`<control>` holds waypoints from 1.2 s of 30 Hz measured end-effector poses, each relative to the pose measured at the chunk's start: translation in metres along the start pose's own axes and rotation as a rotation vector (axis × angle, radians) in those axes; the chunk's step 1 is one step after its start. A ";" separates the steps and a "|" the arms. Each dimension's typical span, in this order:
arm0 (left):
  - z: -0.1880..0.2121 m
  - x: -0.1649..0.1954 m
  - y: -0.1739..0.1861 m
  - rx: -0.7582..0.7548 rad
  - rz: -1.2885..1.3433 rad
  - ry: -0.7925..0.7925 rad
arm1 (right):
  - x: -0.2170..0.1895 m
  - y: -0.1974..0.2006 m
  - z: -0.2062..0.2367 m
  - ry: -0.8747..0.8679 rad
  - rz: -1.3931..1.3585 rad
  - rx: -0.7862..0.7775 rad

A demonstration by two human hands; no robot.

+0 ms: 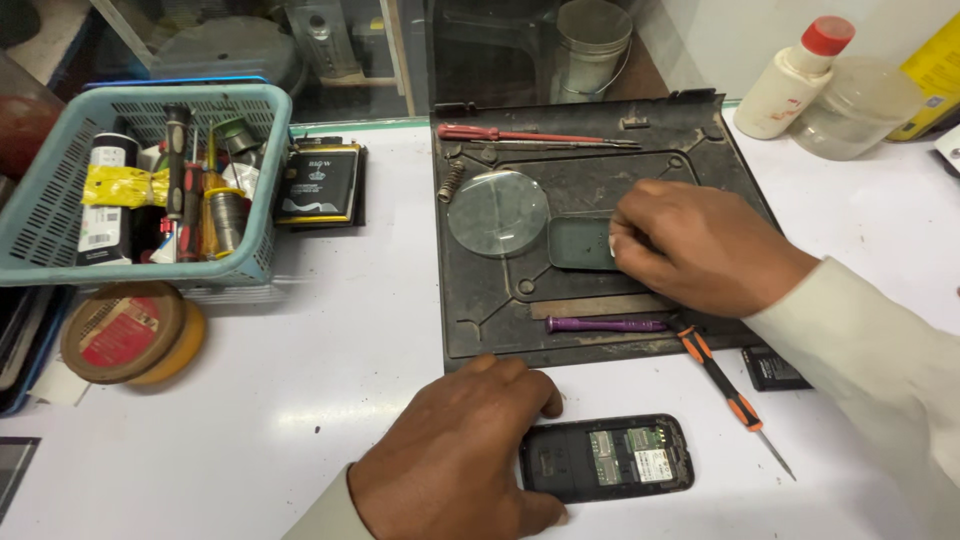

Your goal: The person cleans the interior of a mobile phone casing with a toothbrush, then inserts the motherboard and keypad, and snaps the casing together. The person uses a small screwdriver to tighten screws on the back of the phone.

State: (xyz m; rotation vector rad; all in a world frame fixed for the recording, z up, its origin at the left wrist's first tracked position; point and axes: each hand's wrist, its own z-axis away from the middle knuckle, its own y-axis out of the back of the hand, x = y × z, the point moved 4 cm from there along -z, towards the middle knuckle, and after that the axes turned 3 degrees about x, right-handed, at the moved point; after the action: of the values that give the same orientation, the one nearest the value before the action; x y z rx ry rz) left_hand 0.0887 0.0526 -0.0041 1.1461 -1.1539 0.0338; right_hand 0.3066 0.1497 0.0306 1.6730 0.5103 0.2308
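Observation:
My left hand (460, 450) rests on the white table, fingers curled against the left end of a small black phone (612, 458) that lies with its back cover off and its inner parts showing. My right hand (700, 245) reaches over the dark work mat (480, 310), fingertips down at the right edge of a small green tin lid (578, 243). What the fingertips pinch is hidden. A round glass lens (497, 212) lies just left of the lid.
On the mat lie a red screwdriver (530, 134), a spring (452, 181) and a purple-handled tool (605, 324). An orange-black screwdriver (725, 390) and a small black battery (772, 370) lie at the mat's near right. A blue basket (60, 250) of tools, a tape roll (130, 332) and a white bottle (800, 75) stand around.

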 end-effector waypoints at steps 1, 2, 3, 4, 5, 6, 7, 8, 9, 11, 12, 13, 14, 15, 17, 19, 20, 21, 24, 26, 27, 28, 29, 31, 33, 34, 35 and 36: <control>-0.001 0.000 0.000 -0.013 0.005 0.013 | 0.000 0.005 0.007 0.023 -0.005 0.047; -0.001 0.001 0.000 -0.026 0.011 0.027 | -0.002 0.008 0.013 0.047 -0.010 0.093; -0.001 0.001 0.001 -0.038 0.016 0.039 | 0.000 0.009 0.021 0.003 -0.038 0.079; -0.001 0.003 0.002 -0.034 0.007 0.051 | 0.003 0.012 0.031 -0.041 -0.066 0.066; -0.002 0.004 0.003 -0.030 -0.001 0.060 | 0.005 0.013 0.041 -0.086 -0.092 0.054; -0.002 0.005 0.004 -0.026 -0.009 0.070 | 0.007 0.012 0.051 -0.143 -0.103 0.033; -0.003 0.006 0.005 -0.024 -0.005 0.071 | 0.009 0.013 0.063 -0.200 -0.115 0.010; -0.002 0.007 0.006 -0.022 0.000 0.073 | 0.011 0.013 0.076 -0.257 -0.126 -0.013; -0.003 0.008 0.007 -0.021 0.006 0.076 | 0.012 0.012 0.089 -0.303 -0.228 -0.034; -0.003 0.005 0.006 -0.034 -0.014 0.099 | 0.013 0.009 0.114 -0.393 -0.433 -0.070; -0.002 0.003 0.006 -0.040 -0.025 0.111 | 0.008 0.008 0.125 -0.342 -0.440 -0.052; -0.002 0.003 0.007 -0.015 -0.028 0.074 | 0.003 0.005 0.136 -0.291 -0.449 -0.036; -0.002 0.002 0.007 0.008 -0.030 0.037 | -0.002 0.002 0.145 -0.240 -0.459 -0.020; -0.002 0.002 0.007 0.031 -0.030 0.001 | -0.008 -0.002 0.154 -0.165 -0.465 -0.019; -0.001 0.000 0.006 0.048 -0.044 -0.030 | -0.022 -0.010 0.169 -0.015 -0.476 -0.012; 0.001 0.000 0.006 0.065 -0.051 -0.053 | -0.030 -0.017 0.177 0.049 -0.367 -0.004; 0.001 0.000 0.007 0.076 -0.053 -0.063 | -0.034 -0.020 0.180 0.081 -0.311 0.001; 0.000 0.001 0.007 0.086 -0.053 -0.073 | -0.036 -0.021 0.182 0.071 -0.305 0.001; -0.002 -0.001 0.007 0.003 -0.070 0.053 | -0.040 -0.024 0.182 0.058 -0.279 -0.003; -0.004 0.002 0.010 0.012 -0.061 0.035 | -0.043 -0.025 0.180 0.067 -0.253 -0.010; -0.004 0.004 0.011 0.016 -0.057 0.027 | -0.044 -0.024 0.179 0.076 -0.252 0.000; -0.004 0.005 0.012 0.012 -0.057 0.031 | -0.045 -0.023 0.178 0.086 -0.250 0.010; -0.005 0.005 0.012 0.008 -0.057 0.035 | -0.046 -0.022 0.177 0.095 -0.248 0.020; -0.005 0.004 0.012 -0.018 -0.062 0.063 | -0.047 -0.020 0.176 0.107 -0.248 0.010; -0.005 0.001 0.009 -0.061 -0.073 0.110 | -0.047 -0.019 0.176 0.117 -0.251 0.008; -0.005 0.001 0.009 -0.051 -0.065 0.088 | -0.047 -0.018 0.175 0.121 -0.254 0.010; -0.006 0.001 0.009 -0.039 -0.059 0.067 | -0.047 -0.018 0.175 0.126 -0.257 0.012; -0.005 0.001 0.009 -0.028 -0.052 0.045 | -0.048 -0.018 0.174 0.121 -0.260 0.005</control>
State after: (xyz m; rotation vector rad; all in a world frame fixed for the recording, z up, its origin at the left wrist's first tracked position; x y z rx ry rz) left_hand 0.0877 0.0599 0.0029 1.1447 -1.0810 0.0034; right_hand 0.3365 -0.0246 -0.0102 1.5853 0.8129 0.1405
